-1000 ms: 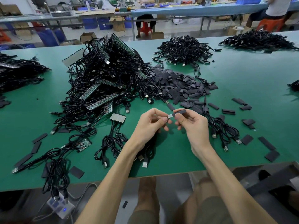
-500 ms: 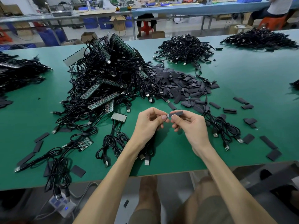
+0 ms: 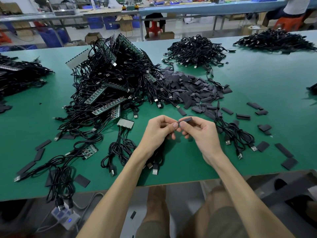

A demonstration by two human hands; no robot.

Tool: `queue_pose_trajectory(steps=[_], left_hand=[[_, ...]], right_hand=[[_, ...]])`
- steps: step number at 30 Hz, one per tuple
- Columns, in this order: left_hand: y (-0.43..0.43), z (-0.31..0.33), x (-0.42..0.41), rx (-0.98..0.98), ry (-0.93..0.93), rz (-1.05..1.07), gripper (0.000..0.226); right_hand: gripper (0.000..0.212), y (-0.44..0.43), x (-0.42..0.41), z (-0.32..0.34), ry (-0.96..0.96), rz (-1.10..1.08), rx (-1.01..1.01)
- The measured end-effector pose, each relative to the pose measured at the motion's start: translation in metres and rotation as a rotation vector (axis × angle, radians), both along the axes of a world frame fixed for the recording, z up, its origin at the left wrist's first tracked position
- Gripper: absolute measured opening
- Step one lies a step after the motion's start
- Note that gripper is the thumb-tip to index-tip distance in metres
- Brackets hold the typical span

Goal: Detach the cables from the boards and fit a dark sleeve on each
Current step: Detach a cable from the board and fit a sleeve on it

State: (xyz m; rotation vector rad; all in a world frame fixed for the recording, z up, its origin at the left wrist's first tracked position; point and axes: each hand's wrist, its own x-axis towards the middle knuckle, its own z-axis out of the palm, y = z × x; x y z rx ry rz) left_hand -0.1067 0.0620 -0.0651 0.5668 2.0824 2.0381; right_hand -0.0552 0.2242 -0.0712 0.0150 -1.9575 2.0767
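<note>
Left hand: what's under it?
Under the left hand, a black cable coil with USB plugs lies on the table. The palm hides whether it runs up to the sleeve, which the left and right hand pinch.

A tangle of cables and boards (image 3: 109,86) is lying on the table (image 3: 257,74), left of centre, with a sleeve pile (image 3: 188,88) touching its right side. One cable heap (image 3: 195,50) is sitting behind that pile, another heap (image 3: 276,40) far right, a third heap (image 3: 18,74) far left. Before the tangle, the left hand (image 3: 159,129) and right hand (image 3: 202,133) are meeting at a sleeve (image 3: 186,119); a cable (image 3: 155,166) is hanging from the left.
</note>
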Motion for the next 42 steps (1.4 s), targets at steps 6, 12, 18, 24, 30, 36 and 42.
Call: queue_pose_trajectory(steps=[6, 12, 18, 24, 30, 36, 42], left_hand=[[-0.002, -0.002, -0.001, 0.002, -0.013, -0.017, 0.005], [-0.001, -0.002, -0.002, 0.013, -0.026, -0.018, 0.007], [-0.002, -0.002, -0.002, 0.013, -0.027, -0.024, 0.008], [-0.001, -0.003, -0.002, -0.013, -0.015, -0.013, 0.01], [0.002, 0.001, 0.001, -0.031, -0.009, -0.045, 0.013], [0.003, 0.001, 0.004, -0.241, 0.107, -0.108, 0.008], [0.008, 0.007, 0.006, -0.3, 0.137, -0.055, 0.017]], right_hand=[[0.008, 0.0, 0.0, 0.0, -0.005, 0.012, 0.02], [0.01, -0.001, 0.001, 0.001, -0.002, 0.03, 0.026], [0.009, -0.001, 0.001, 0.001, -0.014, 0.037, 0.033], [0.014, -0.003, 0.001, 0.003, -0.028, -0.007, 0.049], [0.03, -0.004, 0.001, 0.005, -0.05, -0.144, -0.01], [0.036, -0.002, 0.001, 0.009, -0.061, -0.27, -0.157], [0.037, -0.001, 0.0, 0.008, -0.057, -0.258, -0.161]])
